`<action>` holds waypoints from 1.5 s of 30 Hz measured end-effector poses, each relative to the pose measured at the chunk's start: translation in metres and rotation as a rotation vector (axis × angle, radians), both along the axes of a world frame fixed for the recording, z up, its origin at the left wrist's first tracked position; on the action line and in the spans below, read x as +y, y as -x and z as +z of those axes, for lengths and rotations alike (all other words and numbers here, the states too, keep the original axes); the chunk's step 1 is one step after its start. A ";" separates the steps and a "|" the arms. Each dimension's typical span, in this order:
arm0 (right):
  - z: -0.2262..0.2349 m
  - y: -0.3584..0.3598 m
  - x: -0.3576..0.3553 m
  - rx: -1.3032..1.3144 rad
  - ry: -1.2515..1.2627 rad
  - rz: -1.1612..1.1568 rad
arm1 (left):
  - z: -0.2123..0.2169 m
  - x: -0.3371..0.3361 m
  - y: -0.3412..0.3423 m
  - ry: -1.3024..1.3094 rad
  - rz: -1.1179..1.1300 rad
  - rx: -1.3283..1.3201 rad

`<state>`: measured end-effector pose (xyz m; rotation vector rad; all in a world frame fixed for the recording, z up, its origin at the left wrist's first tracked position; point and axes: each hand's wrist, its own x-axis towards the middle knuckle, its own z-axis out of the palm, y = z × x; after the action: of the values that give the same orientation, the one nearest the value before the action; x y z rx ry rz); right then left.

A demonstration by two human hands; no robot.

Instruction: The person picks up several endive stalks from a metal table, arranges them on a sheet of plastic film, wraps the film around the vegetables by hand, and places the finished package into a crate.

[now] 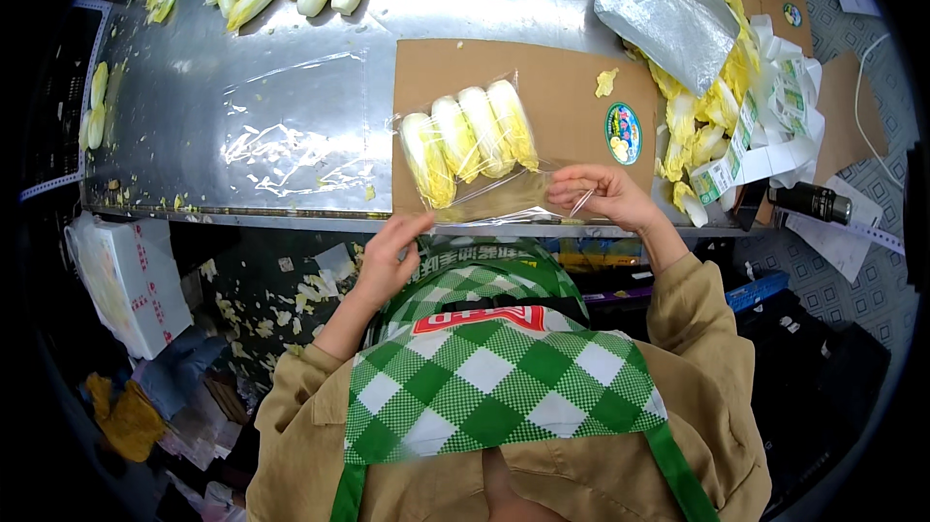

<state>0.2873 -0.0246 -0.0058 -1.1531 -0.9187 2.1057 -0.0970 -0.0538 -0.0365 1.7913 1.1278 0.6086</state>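
In the head view, a clear bag with four white-and-yellow cabbages lies on brown cardboard, at 12 o'clock. The right hand, at 4 o'clock from the bag, pinches its edge. The left hand, at 7 o'clock, touches its corner; I can't tell if it pinches.
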 end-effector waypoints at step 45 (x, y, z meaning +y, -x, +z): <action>0.021 0.052 0.007 -0.038 0.189 -0.538 | 0.020 0.156 -0.010 1.141 -0.134 -0.359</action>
<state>0.2351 -0.0177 0.0148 -1.3583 -0.3658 1.7525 -0.0867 0.1025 -0.0168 0.7198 0.8133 0.1096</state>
